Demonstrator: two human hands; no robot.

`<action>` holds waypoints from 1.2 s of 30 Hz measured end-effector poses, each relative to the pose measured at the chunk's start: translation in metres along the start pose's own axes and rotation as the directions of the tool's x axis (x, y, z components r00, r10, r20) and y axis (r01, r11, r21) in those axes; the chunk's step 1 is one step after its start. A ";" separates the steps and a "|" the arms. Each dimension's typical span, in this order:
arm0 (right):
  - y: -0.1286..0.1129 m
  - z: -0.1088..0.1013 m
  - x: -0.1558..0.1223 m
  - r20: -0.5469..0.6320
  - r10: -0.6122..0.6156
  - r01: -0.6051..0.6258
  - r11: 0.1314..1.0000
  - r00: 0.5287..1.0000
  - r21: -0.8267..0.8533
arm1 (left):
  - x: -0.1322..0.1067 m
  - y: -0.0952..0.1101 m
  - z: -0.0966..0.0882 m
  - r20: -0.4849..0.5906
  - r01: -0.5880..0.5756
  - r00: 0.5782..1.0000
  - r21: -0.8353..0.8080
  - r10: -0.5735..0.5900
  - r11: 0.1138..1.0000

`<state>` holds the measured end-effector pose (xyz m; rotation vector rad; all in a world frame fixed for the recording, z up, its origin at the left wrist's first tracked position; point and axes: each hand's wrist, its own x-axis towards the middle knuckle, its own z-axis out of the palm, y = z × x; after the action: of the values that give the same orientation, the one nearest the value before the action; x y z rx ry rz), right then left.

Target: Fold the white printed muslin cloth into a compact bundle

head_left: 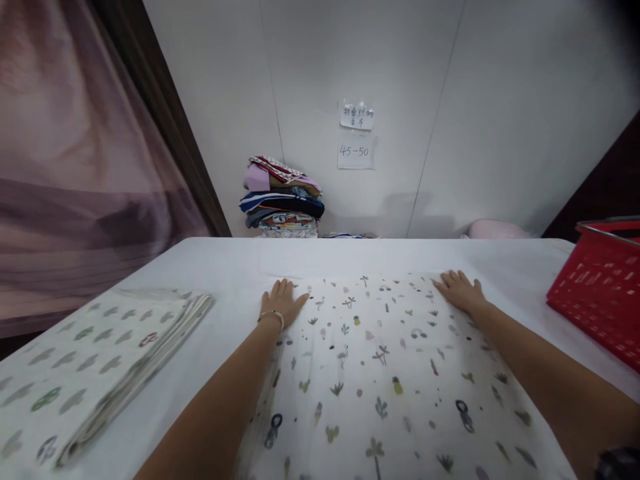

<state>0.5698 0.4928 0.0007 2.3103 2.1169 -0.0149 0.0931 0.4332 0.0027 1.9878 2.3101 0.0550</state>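
A white cloth (360,393) printed with small palms, cacti, pineapples and flamingos lies spread flat in front of me. My left hand (283,302) rests palm down at its far left corner, fingers spread, with a thin bracelet (271,316) on the wrist. At the far right corner my right hand (459,291) also lies flat, its fingers apart. Both hands press on the cloth without gripping it. The cloth's near edge runs out of view at the bottom.
A folded cloth (95,353) with cloud prints lies on the left of the white table (235,257). A red basket (605,287) stands at the right edge. Behind the table is a stack of folded fabrics (283,200) against the wall. A curtain (75,167) hangs at left.
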 end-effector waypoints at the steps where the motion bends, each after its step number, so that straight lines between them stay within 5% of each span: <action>1: -0.011 -0.001 -0.002 -0.028 -0.021 0.020 1.000 0.999 -0.018 | 0.001 0.000 0.001 -0.003 -0.001 1.000 0.003 0.001 1.000; 4: -0.056 -0.004 -0.011 -0.064 -0.205 0.205 0.979 0.977 -0.005 | 0.003 -0.001 0.003 -0.013 -0.008 1.000 0.003 0.008 1.000; 8: -0.113 -0.002 -0.019 -0.002 -0.474 0.472 0.875 0.880 0.108 | 0.003 -0.003 0.004 -0.022 -0.011 1.000 0.000 0.011 1.000; 14: -0.124 -0.005 -0.016 0.089 -0.468 0.455 0.880 0.879 0.140 | 0.001 -0.001 0.005 -0.023 -0.014 1.000 -0.017 0.013 1.000; 18: -0.086 -0.014 -0.049 0.049 -0.374 0.369 0.926 0.926 0.081 | 0.009 -0.010 0.002 -0.022 -0.040 0.999 -0.049 0.039 0.998; 22: -0.012 -0.012 -0.115 0.086 -0.228 0.223 0.972 0.970 0.072 | -0.003 -0.023 -0.014 -0.023 -0.245 0.969 -0.024 0.244 0.969; 25: 0.051 -0.001 -0.171 0.083 -0.130 0.122 0.988 0.988 0.092 | -0.057 -0.025 -0.024 -0.035 -0.209 0.978 -0.046 0.208 0.977; 29: 0.107 0.018 -0.237 0.034 -0.079 0.073 0.986 0.996 0.150 | -0.167 -0.024 -0.018 -0.001 -0.359 0.933 -0.042 0.360 0.932; 32: 0.124 0.028 -0.272 0.014 -0.063 0.059 0.981 0.998 0.185 | -0.229 -0.032 -0.008 0.015 -0.398 0.917 -0.041 0.399 0.916; 36: 0.127 0.028 -0.301 0.007 -0.015 0.013 0.978 1.000 0.210 | -0.261 -0.056 0.000 -0.034 -0.266 0.964 -0.044 0.265 0.963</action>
<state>0.6696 0.1821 -0.0239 2.3992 2.2271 -0.2602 0.0759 0.1669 0.0100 2.2709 2.0201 0.1563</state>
